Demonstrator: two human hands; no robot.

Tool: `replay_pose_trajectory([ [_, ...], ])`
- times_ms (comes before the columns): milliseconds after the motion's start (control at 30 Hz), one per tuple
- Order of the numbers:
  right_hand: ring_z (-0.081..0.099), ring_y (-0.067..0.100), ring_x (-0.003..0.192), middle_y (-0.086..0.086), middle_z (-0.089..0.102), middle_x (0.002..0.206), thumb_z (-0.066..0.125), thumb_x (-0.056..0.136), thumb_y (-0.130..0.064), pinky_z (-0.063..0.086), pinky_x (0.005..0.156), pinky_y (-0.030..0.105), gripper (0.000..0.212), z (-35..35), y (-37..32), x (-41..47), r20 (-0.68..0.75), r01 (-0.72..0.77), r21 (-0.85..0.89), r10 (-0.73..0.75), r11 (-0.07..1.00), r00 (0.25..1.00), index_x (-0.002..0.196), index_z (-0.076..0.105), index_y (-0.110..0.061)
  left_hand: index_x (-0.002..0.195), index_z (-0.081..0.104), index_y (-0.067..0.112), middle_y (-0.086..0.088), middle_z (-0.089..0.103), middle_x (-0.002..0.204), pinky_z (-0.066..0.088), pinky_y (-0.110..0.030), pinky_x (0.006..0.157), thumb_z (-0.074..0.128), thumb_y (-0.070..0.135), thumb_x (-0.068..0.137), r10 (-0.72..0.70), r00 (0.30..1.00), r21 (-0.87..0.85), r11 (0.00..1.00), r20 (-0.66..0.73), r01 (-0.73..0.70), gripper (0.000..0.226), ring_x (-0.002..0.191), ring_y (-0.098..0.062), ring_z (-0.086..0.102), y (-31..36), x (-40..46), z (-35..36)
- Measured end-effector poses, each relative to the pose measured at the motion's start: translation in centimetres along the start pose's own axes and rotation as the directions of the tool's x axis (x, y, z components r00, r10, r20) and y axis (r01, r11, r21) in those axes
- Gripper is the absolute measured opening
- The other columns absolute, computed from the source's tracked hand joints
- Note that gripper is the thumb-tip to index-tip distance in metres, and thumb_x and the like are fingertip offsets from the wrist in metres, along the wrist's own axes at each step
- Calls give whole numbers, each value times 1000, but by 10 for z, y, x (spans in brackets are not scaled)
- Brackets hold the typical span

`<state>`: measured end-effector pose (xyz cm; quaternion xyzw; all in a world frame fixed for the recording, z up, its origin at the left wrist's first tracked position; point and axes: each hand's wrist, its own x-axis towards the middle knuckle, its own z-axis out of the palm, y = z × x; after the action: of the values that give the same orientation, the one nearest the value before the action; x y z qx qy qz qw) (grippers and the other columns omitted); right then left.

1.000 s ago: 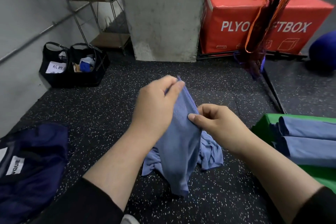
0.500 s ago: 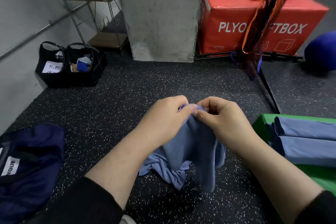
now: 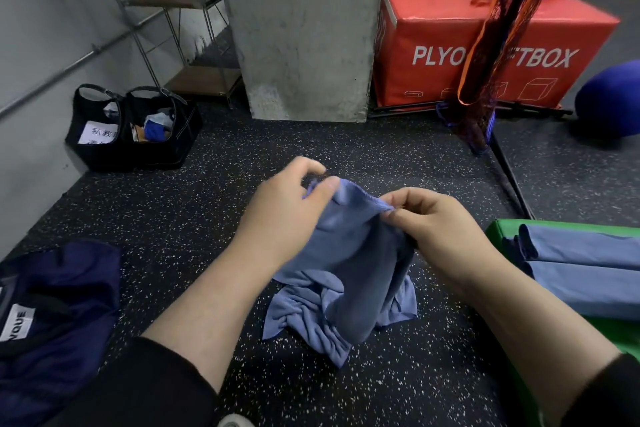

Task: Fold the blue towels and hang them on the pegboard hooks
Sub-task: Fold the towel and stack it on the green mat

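Note:
A crumpled blue towel [image 3: 346, 274] hangs from both hands above the speckled black floor, its lower part bunched on the floor. My left hand [image 3: 287, 211] pinches the towel's top edge between thumb and fingers. My right hand [image 3: 429, 229] pinches the same edge a short way to the right. Two folded blue towels [image 3: 581, 263] lie on a green mat [image 3: 498, 229] at the right. No pegboard is in view.
A concrete pillar [image 3: 301, 28] stands ahead, with a red plyo box [image 3: 485, 45] to its right and dark netting [image 3: 498, 28] hanging in front of it. Two black baskets [image 3: 131, 128] sit by the left wall under a wire shelf. A navy bag [image 3: 52, 315] lies at the lower left.
The hands came down and together at the towel's top edge, then moved apart along it, spreading the edge between them.

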<state>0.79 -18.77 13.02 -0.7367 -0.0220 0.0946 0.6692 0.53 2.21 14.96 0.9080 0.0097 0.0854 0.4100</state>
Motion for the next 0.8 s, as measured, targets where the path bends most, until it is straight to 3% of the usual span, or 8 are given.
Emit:
replay_pose_trajectory([
  [100,55,13,70,2,65,74,74,89,-9,43,65,30,8,2,0,0,12,60,-89,-59,994,998,83,72,-14,133,58,36,18,54,49,35,-13,50,56,42,100,65,966,-74,996,251,-48,33,47,3,50,8,-5,12],
  [200,51,9,64,-3,62,71,76,88,-10,40,56,19,9,3,-1,-2,21,111,-139,-109,984,994,82,71,-13,131,61,35,12,72,87,53,-30,80,50,39,104,85,917,-26,996,389,-81,29,81,-4,66,8,-6,19],
  [300,53,7,65,-5,65,71,77,87,-11,42,58,19,8,2,-2,-3,20,122,-153,-121,981,993,82,72,-14,109,67,33,8,69,77,53,-42,77,50,37,104,107,904,-32,994,413,-103,18,72,-12,63,4,-6,20],
  [400,55,8,66,0,67,73,79,85,-12,42,61,24,8,0,-1,-2,18,105,-139,-103,985,994,82,72,-14,117,63,36,16,58,58,44,-24,60,52,37,103,91,906,-63,995,413,-72,18,54,-1,50,3,-7,20],
  [467,53,8,64,0,68,73,80,85,-13,40,60,25,8,0,-1,-2,30,92,-143,-88,985,996,82,72,-14,125,64,35,10,71,77,52,-26,75,51,37,104,111,892,-77,993,437,-86,24,73,-4,64,3,-8,20],
  [533,52,7,62,0,69,72,80,85,-16,40,58,25,8,1,0,-1,31,83,-176,-79,981,996,83,72,-14,105,69,28,6,69,77,51,-36,76,52,34,104,120,885,-59,993,449,-105,18,72,-5,61,4,-9,20],
  [633,53,9,63,1,71,73,79,86,-20,41,60,29,8,2,2,-1,5,73,-204,-74,976,997,85,73,-15,83,65,21,8,59,58,42,-31,61,59,30,100,95,931,-74,995,352,-73,21,55,-6,49,4,-8,20],
  [800,55,11,65,10,74,81,73,91,-33,47,63,36,20,4,7,0,43,78,-375,-67,924,997,84,72,-15,79,60,19,2,58,57,44,-37,60,59,34,99,48,996,-38,998,-81,-51,25,60,-21,54,-1,1,6],
])
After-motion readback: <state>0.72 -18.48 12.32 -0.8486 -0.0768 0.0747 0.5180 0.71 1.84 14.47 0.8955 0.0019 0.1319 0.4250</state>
